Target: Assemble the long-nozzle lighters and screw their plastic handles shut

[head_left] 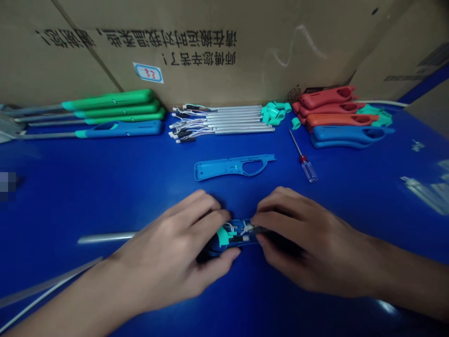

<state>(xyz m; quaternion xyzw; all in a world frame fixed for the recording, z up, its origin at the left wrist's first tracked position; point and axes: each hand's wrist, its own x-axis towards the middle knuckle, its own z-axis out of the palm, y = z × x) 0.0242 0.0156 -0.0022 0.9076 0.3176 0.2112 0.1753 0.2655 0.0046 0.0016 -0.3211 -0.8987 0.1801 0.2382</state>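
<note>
Near the table's front, my left hand [189, 238] is closed round the left part of an open blue lighter shell [242, 222]. Its metal tube [105, 238] sticks out to the left beneath my wrist. Inside the shell show a turquoise trigger piece [222, 237], thin white wires and a small black part with a white end [241, 238]. My right hand [298, 234] pinches at the shell's right side, fingertips by a small whitish part [247, 227]; that end of the shell is hidden under the fingers. Just beyond lies the matching blue half shell [217, 169], inner side up.
Behind are finished green lighters [115, 98] and a blue one [122, 128], wired metal tubes [238, 119], turquoise pieces [275, 112] and stacked red, orange and blue shells [343, 135]. A screwdriver [307, 168] lies at right, clear parts [424, 192] farther right. A cardboard wall [259, 51] closes the back.
</note>
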